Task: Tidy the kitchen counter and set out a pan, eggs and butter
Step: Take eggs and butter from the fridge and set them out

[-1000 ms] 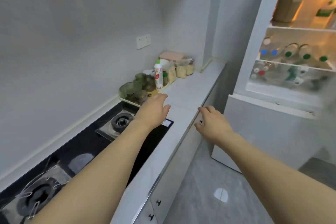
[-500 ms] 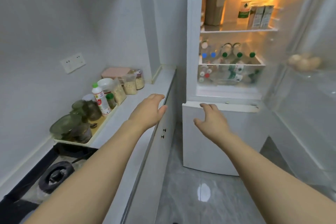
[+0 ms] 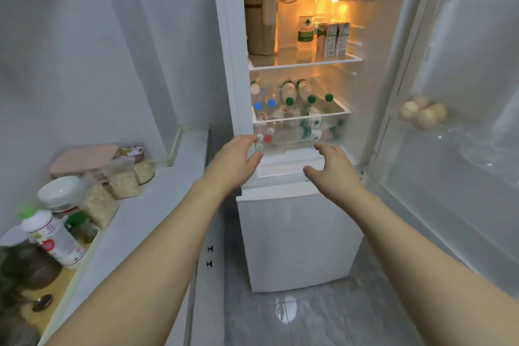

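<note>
The fridge (image 3: pixel 297 239) stands open in front of me, lit inside. Several pale brown eggs (image 3: pixel 422 114) lie in a clear rack on the open door (image 3: pixel 460 149) at the right. My left hand (image 3: pixel 234 160) and my right hand (image 3: pixel 332 167) both reach out in front of the clear bottle drawer (image 3: pixel 297 137), fingers relaxed, holding nothing. No pan or butter is visible.
Water bottles lie in the drawer and on the shelf above; a tall bottle (image 3: pixel 306 29) and two cartons (image 3: pixel 332 38) stand on the top shelf. On the white counter (image 3: pixel 157 205) at left sit grain jars (image 3: pixel 123 182), a pink box (image 3: pixel 84 159), a white bottle (image 3: pixel 53 236) and glass bowls.
My view has swung right from the stove and counter to face the open fridge. Both hands have moved forward and up toward the bottle drawer, still holding nothing.
</note>
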Tool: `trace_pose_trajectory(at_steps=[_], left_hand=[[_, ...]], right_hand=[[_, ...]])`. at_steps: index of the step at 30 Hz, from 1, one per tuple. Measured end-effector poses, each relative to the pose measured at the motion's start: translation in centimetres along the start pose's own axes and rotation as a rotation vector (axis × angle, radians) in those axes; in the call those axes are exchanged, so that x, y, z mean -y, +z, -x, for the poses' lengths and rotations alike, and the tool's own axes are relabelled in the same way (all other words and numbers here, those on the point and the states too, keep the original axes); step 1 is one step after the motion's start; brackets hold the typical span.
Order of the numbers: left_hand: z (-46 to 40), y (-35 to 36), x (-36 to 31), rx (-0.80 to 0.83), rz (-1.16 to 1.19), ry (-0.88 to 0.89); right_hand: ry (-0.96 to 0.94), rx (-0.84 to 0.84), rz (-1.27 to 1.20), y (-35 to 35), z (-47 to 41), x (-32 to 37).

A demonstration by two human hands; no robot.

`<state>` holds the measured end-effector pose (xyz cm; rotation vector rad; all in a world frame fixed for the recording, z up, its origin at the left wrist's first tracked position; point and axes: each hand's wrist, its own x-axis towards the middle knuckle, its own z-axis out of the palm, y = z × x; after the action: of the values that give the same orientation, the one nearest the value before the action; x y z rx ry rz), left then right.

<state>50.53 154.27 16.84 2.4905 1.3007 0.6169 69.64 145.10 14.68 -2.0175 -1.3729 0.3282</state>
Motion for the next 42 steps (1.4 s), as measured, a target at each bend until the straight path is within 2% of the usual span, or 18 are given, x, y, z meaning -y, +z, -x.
trace_pose_trajectory(at_steps=[4, 8, 14, 21, 27, 33, 36, 39, 42], left_hand=[[-3.7, 0.8, 0.5, 0.010, 0.075, 0.093], [-7.4, 2.1, -1.2, 0.060, 0.151, 0.205], [-12.2, 3.8, -6.3, 0.113, 0.265, 0.328], [-18.5, 5.7, -12.4, 0.179, 0.403, 0.406], [-23.7, 6.5, -18.1, 0.257, 0.520, 0.412], [-27.7, 9.0, -21.5, 0.402, 0.483, 0.413], [-28.3, 10.5, -22.4, 0.434, 0.393, 0.404], [-28.7, 11.5, -23.3, 0.389, 0.190, 0.444], [-29.3, 12.5, -23.7, 0.471, 0.101, 0.464]], right_hand=[[0.097, -0.029, -0.080, -0.9, -2.2, -0.2], [0.135, -0.151, -0.130, -3.4, -4.2, -1.4], [0.178, -0.356, -0.036, -8.6, -6.8, -3.0], [0.241, -0.493, 0.137, -14.6, -9.0, -5.7], [0.423, -0.401, 0.260, -19.0, -10.7, -7.5], [0.554, -0.291, 0.324, -19.8, -11.9, -9.0], [0.612, -0.249, 0.355, -19.1, -12.6, -9.6], [0.666, -0.232, 0.354, -18.9, -13.1, -9.8], [0.710, -0.200, 0.342, -19.0, -13.3, -9.7]])
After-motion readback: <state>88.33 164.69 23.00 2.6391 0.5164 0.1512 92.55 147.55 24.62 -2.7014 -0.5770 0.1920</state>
